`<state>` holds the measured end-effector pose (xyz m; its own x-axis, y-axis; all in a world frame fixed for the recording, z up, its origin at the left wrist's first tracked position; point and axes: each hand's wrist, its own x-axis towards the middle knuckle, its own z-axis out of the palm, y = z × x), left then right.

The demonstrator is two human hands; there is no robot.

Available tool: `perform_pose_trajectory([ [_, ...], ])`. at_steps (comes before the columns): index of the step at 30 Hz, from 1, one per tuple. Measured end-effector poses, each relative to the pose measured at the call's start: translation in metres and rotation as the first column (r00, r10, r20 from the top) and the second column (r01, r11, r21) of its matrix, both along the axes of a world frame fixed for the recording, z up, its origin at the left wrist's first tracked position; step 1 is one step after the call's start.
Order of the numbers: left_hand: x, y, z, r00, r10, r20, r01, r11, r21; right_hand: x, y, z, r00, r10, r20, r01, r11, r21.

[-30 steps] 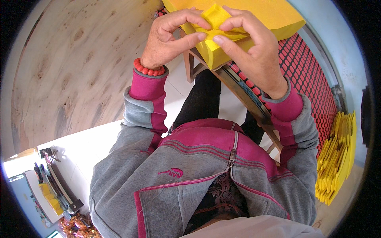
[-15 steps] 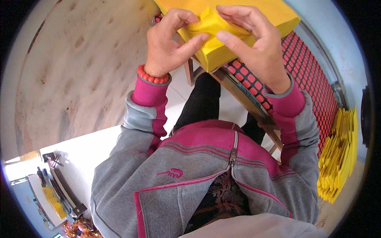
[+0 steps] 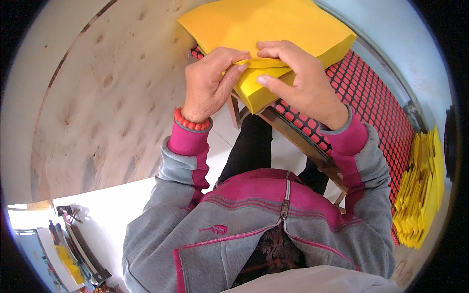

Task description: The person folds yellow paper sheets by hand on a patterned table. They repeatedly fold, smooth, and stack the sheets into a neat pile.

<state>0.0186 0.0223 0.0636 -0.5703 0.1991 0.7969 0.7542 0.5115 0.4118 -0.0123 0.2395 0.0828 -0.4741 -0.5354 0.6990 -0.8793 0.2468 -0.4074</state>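
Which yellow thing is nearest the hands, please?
The wide yellow piece on the patterned surface: left hand and right hand are at its edge; the yellow bundle at right and yellow items at lower left are farther off.

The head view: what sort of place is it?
Perhaps a small workshop: a large yellow piece lies over a red-and-black patterned surface, thin yellow pieces are bunched at right, and a wide wooden surface spans the left.

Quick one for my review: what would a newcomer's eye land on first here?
Probably the big yellow fabric at top centre, with the left hand and right hand at its near edge. Then the red bracelet on the left wrist, and the yellow stack at the far right beside the red-and-black cover.
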Motion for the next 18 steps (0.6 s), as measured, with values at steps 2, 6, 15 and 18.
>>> perform_pose_trajectory([
  [2, 0.000, 0.003, 0.002, 1.000, 0.025, 0.008, -0.026, 0.999, 0.024, -0.003, 0.002, 0.000, 1.000, -0.026, -0.018, 0.026, 1.000, 0.017],
  [6, -0.003, 0.001, 0.010, 0.994, 0.066, 0.084, -0.067, 0.998, -0.001, -0.009, 0.004, 0.000, 0.997, -0.070, -0.041, 0.072, 0.996, 0.048],
  [15, -0.015, -0.005, 0.022, 0.975, -0.041, 0.219, 0.019, 0.994, 0.103, -0.029, 0.012, 0.013, 0.995, -0.084, -0.059, 0.091, 0.986, 0.139],
  [18, -0.014, -0.005, 0.024, 0.961, -0.055, 0.269, 0.020, 0.991, 0.131, -0.037, 0.017, 0.017, 0.993, -0.085, -0.080, 0.099, 0.975, 0.200],
])
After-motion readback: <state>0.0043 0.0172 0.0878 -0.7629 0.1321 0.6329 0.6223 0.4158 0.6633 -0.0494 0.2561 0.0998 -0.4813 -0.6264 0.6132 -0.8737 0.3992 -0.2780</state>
